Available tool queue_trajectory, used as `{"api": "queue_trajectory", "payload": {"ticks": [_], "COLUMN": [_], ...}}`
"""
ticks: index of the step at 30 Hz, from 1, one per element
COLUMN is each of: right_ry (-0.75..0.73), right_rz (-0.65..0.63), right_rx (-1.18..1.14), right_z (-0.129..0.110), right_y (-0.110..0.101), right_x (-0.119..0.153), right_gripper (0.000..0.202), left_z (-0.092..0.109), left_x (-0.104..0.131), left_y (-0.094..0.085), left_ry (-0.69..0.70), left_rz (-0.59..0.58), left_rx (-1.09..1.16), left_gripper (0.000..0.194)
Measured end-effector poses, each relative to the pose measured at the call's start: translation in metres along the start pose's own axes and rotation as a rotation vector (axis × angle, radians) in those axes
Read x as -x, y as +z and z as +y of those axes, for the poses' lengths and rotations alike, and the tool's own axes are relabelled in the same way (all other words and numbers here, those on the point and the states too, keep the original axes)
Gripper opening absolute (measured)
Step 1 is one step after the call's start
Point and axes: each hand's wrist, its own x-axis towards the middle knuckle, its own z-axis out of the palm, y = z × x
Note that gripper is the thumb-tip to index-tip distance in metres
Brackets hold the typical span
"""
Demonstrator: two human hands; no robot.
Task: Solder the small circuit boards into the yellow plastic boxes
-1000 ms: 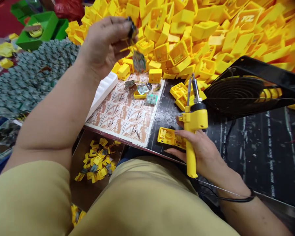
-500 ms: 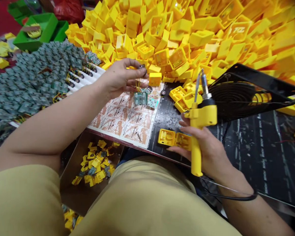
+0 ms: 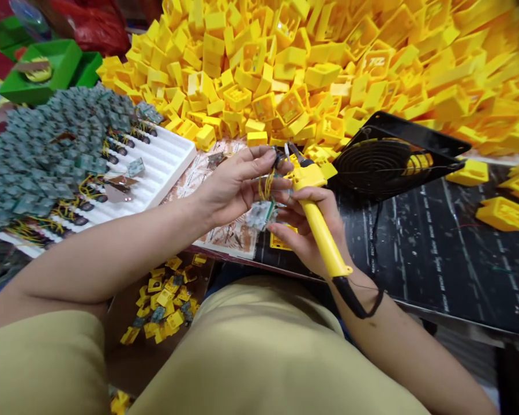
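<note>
My left hand (image 3: 242, 178) pinches a small dark round part (image 3: 279, 158), likely a little speaker. Yellow wires (image 3: 266, 185) run down from it to a small circuit board (image 3: 260, 214) hanging below. My right hand (image 3: 313, 230) is closed around a yellow soldering gun (image 3: 322, 230), whose metal tip points up beside the round part. The right fingertips come close to the board; whether they touch it I cannot tell. Partly hidden behind that hand, a yellow plastic case (image 3: 281, 237) lies on the bench.
Yellow cases (image 3: 259, 69) form a large heap at the back. Wired circuit boards (image 3: 47, 144) cover a white ribbed tray (image 3: 164, 167) on the left. A black fan (image 3: 384, 161) stands at right on the black bench mat (image 3: 424, 253). Below the edge sits a box of yellow parts (image 3: 166, 300).
Both hands have come together over the bench. The soldering gun has moved left and tilted, its tip now beside the round part. The camera view has shifted slightly.
</note>
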Motion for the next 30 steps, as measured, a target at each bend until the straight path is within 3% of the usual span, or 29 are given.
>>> {"api": "queue_trajectory", "payload": {"ticks": [5,10,13,16,18,21,23,27,30], "right_ry": [0.033,-0.005,-0.013,0.021,0.041,0.040,0.031,0.017,0.006], "right_rz": [0.097,0.164,0.199,0.172,0.142,0.127,0.112,0.058,0.052], "right_rx": [0.093,0.286,0.334,0.348,0.369,0.389,0.378,0.353,0.352], "right_z": [-0.008,-0.013,-0.011,-0.004,0.002,0.007,0.006,-0.005,-0.009], "right_y": [-0.009,-0.020,-0.023,-0.025,-0.024,-0.020,-0.017,-0.013,-0.009], "right_x": [-0.002,-0.011,-0.018,-0.024,-0.027,-0.026,-0.023,-0.016,-0.008], "right_gripper": [0.039,0.039,0.041,0.040,0.039,0.037,0.038,0.038,0.038], "left_z": [0.001,0.000,0.002,0.006,0.004,-0.008,-0.020,-0.041,-0.052], "left_x": [0.003,-0.002,-0.012,-0.021,-0.022,-0.010,0.000,0.011,0.011], "left_y": [-0.011,-0.034,-0.057,-0.081,-0.088,-0.078,-0.063,-0.029,-0.009], "left_ry": [0.040,0.111,0.195,0.219,0.321,0.558,0.593,0.601,0.560], "left_rz": [0.078,0.151,0.113,0.094,0.091,0.010,-0.091,-0.087,-0.025], "left_rx": [0.026,-0.202,-0.548,-1.089,-1.420,-1.601,-1.543,-1.207,-0.847], "left_gripper": [0.011,0.023,0.023,0.020,0.025,0.024,0.026,0.039,0.031]}}
